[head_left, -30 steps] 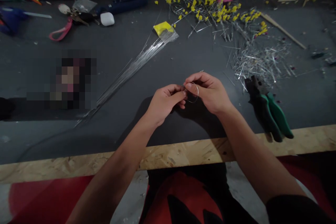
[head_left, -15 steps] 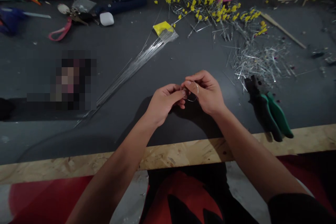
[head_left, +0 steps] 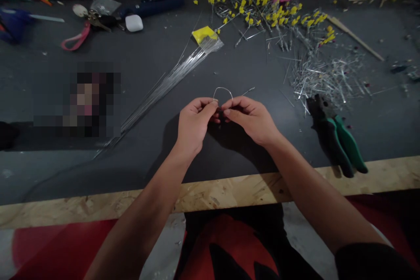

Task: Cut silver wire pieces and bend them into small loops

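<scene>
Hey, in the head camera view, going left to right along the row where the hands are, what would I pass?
bundle of straight wires → left hand → bent wire → right hand → green-handled pliers

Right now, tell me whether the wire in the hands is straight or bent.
Bent: the wire arches up in a small loop between the left hand and the right hand, which pinch it.
</scene>
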The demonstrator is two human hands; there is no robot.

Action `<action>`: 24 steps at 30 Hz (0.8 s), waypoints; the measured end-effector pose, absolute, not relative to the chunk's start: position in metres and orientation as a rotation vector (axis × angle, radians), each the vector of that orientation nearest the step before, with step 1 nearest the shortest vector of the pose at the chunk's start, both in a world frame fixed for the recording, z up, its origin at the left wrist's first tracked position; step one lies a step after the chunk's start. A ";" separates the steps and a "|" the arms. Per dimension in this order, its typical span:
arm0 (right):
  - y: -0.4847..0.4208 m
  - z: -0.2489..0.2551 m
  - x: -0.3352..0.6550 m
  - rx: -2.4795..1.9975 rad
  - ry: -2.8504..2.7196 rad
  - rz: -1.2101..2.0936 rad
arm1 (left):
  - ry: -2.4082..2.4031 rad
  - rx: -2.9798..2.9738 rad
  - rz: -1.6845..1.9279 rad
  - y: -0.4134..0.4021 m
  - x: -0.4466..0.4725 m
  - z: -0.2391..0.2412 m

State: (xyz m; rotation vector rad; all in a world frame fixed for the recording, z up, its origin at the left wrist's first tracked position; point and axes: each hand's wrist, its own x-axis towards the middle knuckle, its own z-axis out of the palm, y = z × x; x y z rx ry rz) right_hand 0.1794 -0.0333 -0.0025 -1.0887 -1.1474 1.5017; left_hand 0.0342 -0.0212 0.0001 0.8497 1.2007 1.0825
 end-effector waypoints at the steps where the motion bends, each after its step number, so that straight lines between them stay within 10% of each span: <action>1: -0.033 -0.003 0.179 -1.100 -1.135 1.486 | 1.193 0.849 1.090 -0.022 0.035 0.000; 24: -0.030 0.002 0.181 -1.235 -1.021 1.429 | 1.130 1.063 1.138 -0.019 0.034 -0.006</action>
